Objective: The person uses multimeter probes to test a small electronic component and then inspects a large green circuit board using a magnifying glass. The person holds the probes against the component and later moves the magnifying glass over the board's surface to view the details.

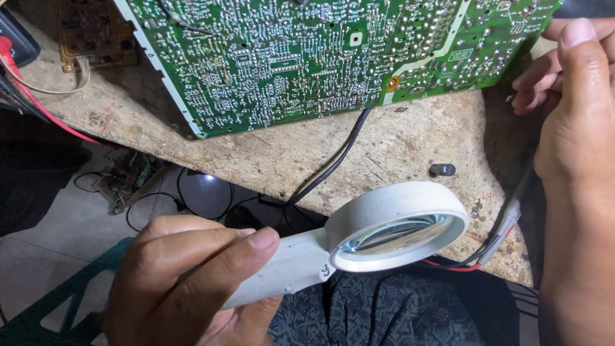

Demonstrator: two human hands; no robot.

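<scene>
- The left hand sits low at the left of the view, knuckles up, fingers curled into a closed grip.
- Its thumb lies straight along the top, tip pointing right, and the index finger wraps beside it.
- The right hand stands at the right edge, back toward the camera, wrist running down out of view.
- Its thumb points up, nail showing; the fingers curl leftward behind it.
</scene>
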